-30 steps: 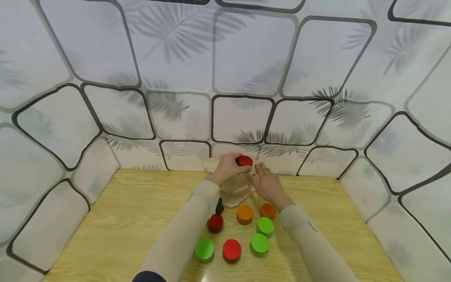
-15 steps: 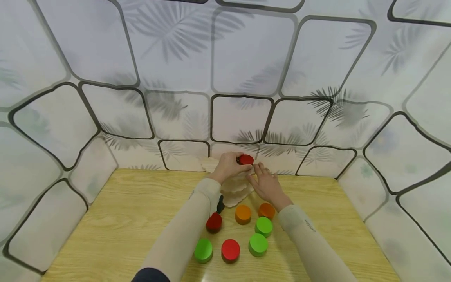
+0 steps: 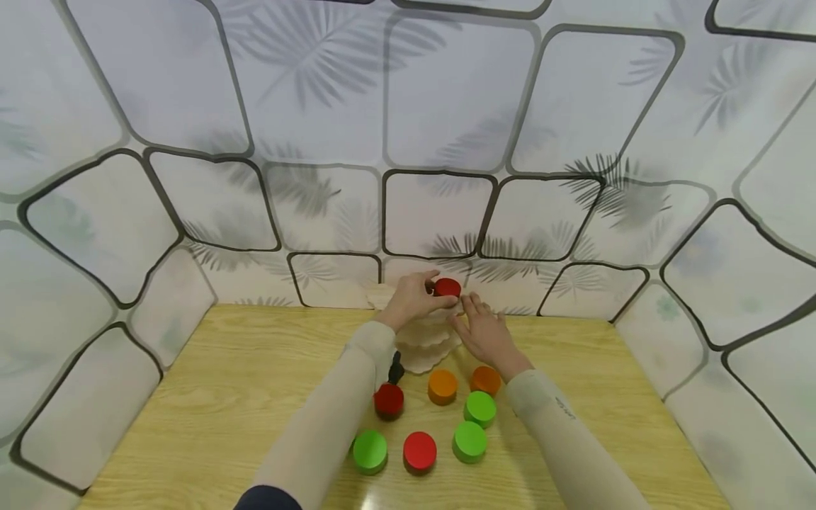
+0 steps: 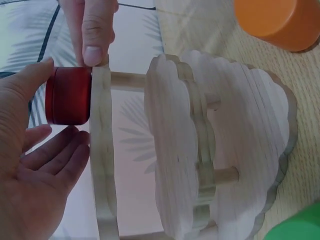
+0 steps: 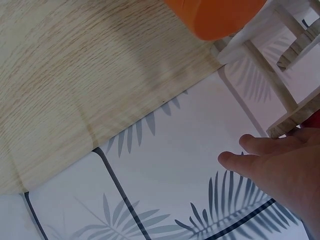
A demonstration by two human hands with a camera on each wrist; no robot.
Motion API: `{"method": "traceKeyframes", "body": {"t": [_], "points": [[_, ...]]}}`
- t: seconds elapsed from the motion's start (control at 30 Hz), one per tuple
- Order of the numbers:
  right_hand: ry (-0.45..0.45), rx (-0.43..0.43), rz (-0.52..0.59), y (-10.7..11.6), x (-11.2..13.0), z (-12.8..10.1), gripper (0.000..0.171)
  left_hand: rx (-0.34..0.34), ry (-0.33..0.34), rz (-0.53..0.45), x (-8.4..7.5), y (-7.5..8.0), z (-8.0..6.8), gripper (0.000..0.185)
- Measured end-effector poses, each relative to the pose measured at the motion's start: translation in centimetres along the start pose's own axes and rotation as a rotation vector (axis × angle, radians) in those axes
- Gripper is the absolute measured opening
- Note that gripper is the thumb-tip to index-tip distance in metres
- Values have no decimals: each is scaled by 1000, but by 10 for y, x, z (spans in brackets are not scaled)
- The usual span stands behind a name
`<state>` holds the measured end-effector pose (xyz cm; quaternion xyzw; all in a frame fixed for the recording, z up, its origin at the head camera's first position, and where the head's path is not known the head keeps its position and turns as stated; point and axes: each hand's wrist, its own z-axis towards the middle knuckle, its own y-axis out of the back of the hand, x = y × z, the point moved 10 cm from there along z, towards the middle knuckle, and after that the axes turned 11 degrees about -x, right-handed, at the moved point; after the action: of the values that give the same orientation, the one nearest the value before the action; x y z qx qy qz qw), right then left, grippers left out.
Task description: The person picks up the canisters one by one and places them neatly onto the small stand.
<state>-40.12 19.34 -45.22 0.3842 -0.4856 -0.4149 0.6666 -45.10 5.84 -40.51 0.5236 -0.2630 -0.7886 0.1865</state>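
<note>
A pale wooden stand (image 3: 430, 343) with scalloped shelves stands at the back of the table (image 3: 242, 397). My left hand (image 3: 414, 301) holds a red disc (image 3: 447, 287) on its top shelf (image 4: 101, 165), thumb and fingers around the disc (image 4: 67, 95). My right hand (image 3: 483, 331) rests with straight fingers against the right side of the stand, near the top. In the right wrist view its fingertips (image 5: 250, 150) lie by the shelf edge (image 5: 295, 117). A fingertip (image 4: 93, 50) touches the top shelf's edge beside the red disc.
Several discs lie on the table in front of the stand: red (image 3: 389, 400), orange (image 3: 443, 386), orange (image 3: 486, 380), green (image 3: 480, 409), green (image 3: 469, 441), red (image 3: 419, 451), green (image 3: 370, 451). Patterned walls (image 3: 446, 127) enclose the table on three sides.
The left hand has eased the red disc very slightly to the right at the top of the stand. The right hand has stayed against the stand.
</note>
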Motion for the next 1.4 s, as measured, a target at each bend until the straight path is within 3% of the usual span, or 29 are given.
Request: {"method": "traceKeyframes", "body": {"t": [0.37, 0.57, 0.73, 1.03, 1.4], "points": [[-2, -1, 0, -3, -1, 1, 78, -79, 50, -176, 13, 34, -17, 60], [7, 1, 0, -4, -2, 1, 79, -153, 25, -230, 21, 61, -32, 53], [9, 0, 8, -2, -1, 0, 79, -173, 37, -248, 33, 80, -50, 47], [35, -8, -25, -1, 1, 0, 79, -183, 90, -269, 69, 103, -87, 49], [47, 5, -20, -8, -2, 3, 84, -89, 181, -225, 115, 105, -124, 55]]}}
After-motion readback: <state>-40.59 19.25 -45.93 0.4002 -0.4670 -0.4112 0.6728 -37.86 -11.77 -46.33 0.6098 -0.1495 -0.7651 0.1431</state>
